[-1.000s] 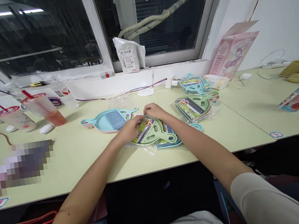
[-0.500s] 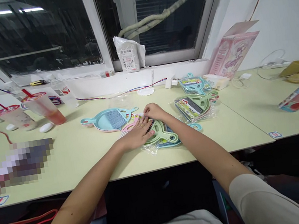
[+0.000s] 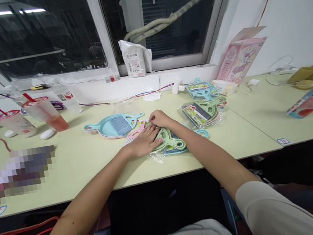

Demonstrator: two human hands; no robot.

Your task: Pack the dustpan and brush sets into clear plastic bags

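L grip (image 3: pixel 145 140) lies spread flat atop the green dustpan (image 3: pixel 170 143), grasping nothing visible, R grip (image 3: pixel 157 119) curled just beyond it, hold unclear, pink brush (image 3: pixel 140 130) just left; prob. a steadying step, next move likely needs even L pressure.

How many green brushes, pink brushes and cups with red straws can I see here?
Green brushes: 2
Pink brush, partly covered: 1
Cups with red straws: 2
Total in sight: 5; more brushes may be hidden.
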